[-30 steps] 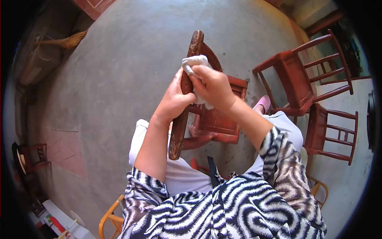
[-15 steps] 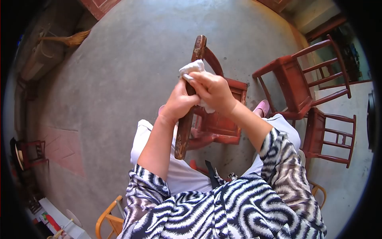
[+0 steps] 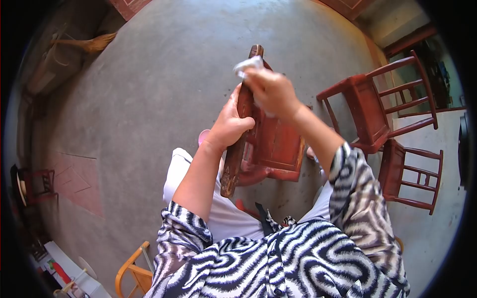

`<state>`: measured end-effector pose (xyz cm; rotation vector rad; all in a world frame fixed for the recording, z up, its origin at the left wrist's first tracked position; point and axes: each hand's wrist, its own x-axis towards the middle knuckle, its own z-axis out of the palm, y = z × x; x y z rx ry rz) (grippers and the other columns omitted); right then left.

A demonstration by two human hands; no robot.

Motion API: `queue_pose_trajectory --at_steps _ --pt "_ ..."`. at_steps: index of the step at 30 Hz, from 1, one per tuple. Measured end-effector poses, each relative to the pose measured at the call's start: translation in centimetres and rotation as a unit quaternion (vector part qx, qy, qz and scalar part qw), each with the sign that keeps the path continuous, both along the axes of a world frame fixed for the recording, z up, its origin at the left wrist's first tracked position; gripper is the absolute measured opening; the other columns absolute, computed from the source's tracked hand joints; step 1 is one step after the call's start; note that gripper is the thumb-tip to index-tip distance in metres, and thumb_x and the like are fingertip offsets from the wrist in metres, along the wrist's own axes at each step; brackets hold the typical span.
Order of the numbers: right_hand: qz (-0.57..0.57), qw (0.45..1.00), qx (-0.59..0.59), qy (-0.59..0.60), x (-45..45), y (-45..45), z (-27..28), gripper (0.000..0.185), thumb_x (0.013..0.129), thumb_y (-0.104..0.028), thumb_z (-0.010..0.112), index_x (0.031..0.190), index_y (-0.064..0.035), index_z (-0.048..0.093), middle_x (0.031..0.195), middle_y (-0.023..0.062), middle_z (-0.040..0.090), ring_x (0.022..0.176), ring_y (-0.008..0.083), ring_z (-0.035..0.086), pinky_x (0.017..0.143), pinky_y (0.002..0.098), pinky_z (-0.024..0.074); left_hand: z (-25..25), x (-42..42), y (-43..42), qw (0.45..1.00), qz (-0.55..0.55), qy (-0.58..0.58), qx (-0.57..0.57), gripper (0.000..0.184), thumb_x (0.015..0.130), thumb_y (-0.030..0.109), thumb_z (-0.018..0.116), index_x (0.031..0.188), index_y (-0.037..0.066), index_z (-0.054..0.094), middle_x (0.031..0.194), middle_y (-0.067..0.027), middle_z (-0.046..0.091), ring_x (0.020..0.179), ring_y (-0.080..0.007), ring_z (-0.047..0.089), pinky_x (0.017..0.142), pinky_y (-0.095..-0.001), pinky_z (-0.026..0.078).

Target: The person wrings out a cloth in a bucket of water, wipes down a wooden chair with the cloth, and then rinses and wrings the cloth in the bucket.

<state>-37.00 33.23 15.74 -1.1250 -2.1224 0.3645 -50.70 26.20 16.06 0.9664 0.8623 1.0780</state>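
Note:
A reddish-brown wooden chair (image 3: 276, 144) stands in front of my knees, the worn top rail (image 3: 231, 169) of its back toward me. My left hand (image 3: 231, 121) grips the middle of that rail, thumb lying across its upper face. Near the rail's far end, my right hand (image 3: 273, 89) presses a white cloth (image 3: 248, 64) against the wood, and is slightly blurred. Part of the cloth hangs below the right hand. My right hand and forearm hide some of the chair's back and seat.
Two more red wooden chairs stand at the right, one farther (image 3: 370, 109) and one nearer (image 3: 395, 171). A straw broom (image 3: 92, 44) lies at the upper left. A yellow-brown chair frame (image 3: 134, 268) is at the lower left, beside a white surface (image 3: 92, 288) with items on it.
My right hand has slid the cloth along the rail toward its far end. The left hand has moved slightly up the rail, and the two hands are now farther apart.

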Motion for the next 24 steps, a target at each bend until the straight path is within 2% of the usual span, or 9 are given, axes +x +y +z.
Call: queue_pose_trajectory --at_steps 4,8,10,13,16,18,20,21,24 --pt "0.043 0.995 -0.030 0.083 -0.3 -3.8 0.6 0.013 0.084 -0.026 0.055 0.088 -0.0159 0.061 0.073 0.0092 0.061 0.066 0.0279 0.060 0.057 0.0383 0.0482 -1.0 -0.2 0.1 0.999 -0.038 0.007 -0.035 0.072 0.065 -0.001 0.051 0.132 -0.002 0.026 0.119 -0.0083 0.044 0.109 -0.0160 0.044 0.095 -0.0278 0.034" --pt "-0.074 0.992 -0.021 -0.096 -0.3 1.5 0.9 0.019 0.086 -0.033 0.052 0.095 -0.0213 0.063 0.078 0.0101 0.062 0.071 0.0295 0.060 0.059 0.0386 0.0470 -1.0 0.2 0.0 1.000 -0.011 0.006 0.005 0.072 0.065 0.000 0.051 0.132 -0.003 0.026 0.120 -0.0098 0.044 0.110 -0.0168 0.044 0.095 -0.0275 0.034" --pt "-0.132 0.985 -0.023 -0.108 -0.3 5.4 1.2 0.023 0.087 -0.038 0.048 0.096 -0.0226 0.063 0.081 0.0111 0.060 0.076 0.0299 0.059 0.063 0.0396 0.0464 -0.5 0.1 -0.2 1.000 0.000 0.007 -0.023 0.074 0.065 0.000 0.052 0.134 0.001 0.026 0.118 -0.0043 0.044 0.105 -0.0112 0.044 0.085 -0.0270 0.041" --pt "-0.158 0.977 -0.029 -0.142 -0.9 5.7 1.4 0.023 0.087 -0.036 0.049 0.096 -0.0205 0.063 0.084 0.0102 0.060 0.075 0.0308 0.059 0.063 0.0393 0.0464 -2.2 0.3 0.1 1.000 0.004 0.024 -0.012 0.076 0.066 0.000 0.052 0.136 0.001 0.023 0.120 -0.0041 0.044 0.105 -0.0112 0.044 0.085 -0.0265 0.042" --pt "-0.123 0.988 0.006 -0.095 -0.9 2.7 0.6 0.021 0.087 -0.032 0.051 0.094 -0.0159 0.063 0.084 0.0104 0.060 0.075 0.0310 0.059 0.063 0.0391 0.0463 -2.6 0.3 0.4 1.000 0.008 0.023 0.010 0.074 0.066 0.000 0.052 0.135 0.001 0.024 0.118 -0.0048 0.045 0.103 -0.0114 0.045 0.084 -0.0273 0.043" --pt "-0.035 0.999 -0.016 -0.010 -0.9 -1.1 0.4 0.016 0.084 -0.024 0.056 0.093 -0.0121 0.063 0.084 0.0104 0.060 0.074 0.0300 0.059 0.063 0.0371 0.0466 -2.3 0.3 0.5 1.000 0.009 0.007 0.010 0.074 0.066 0.000 0.053 0.134 0.000 0.025 0.116 -0.0054 0.046 0.102 -0.0116 0.046 0.084 -0.0278 0.043" --pt "-0.016 0.998 -0.037 0.041 -1.1 -3.6 0.4 0.014 0.081 -0.025 0.059 0.087 -0.0137 0.063 0.082 0.0068 0.061 0.071 0.0272 0.061 0.060 0.0364 0.0483 -1.2 0.1 0.4 1.000 -0.023 -0.014 -0.015 0.074 0.064 -0.001 0.053 0.132 -0.004 0.024 0.121 -0.0103 0.043 0.112 -0.0185 0.042 0.098 -0.0290 0.032" --pt "-0.011 0.998 -0.019 0.054 -0.9 -3.6 0.1 0.012 0.080 -0.024 0.061 0.086 -0.0137 0.063 0.080 0.0065 0.061 0.069 0.0262 0.060 0.058 0.0356 0.0478 -0.8 0.5 0.1 0.999 -0.015 -0.029 -0.025 0.069 0.063 0.000 0.052 0.129 -0.003 0.028 0.119 -0.0096 0.044 0.113 -0.0181 0.042 0.098 -0.0289 0.032" --pt "-0.065 0.990 0.003 -0.124 -0.3 -1.1 0.3 0.015 0.083 -0.030 0.055 0.086 -0.0179 0.063 0.084 0.0056 0.062 0.070 0.0256 0.061 0.059 0.0369 0.0488 -1.8 0.1 0.7 1.000 -0.013 0.020 0.014 0.072 0.065 0.000 0.053 0.132 -0.002 0.027 0.111 -0.0075 0.047 0.101 -0.0141 0.048 0.086 -0.0283 0.042"
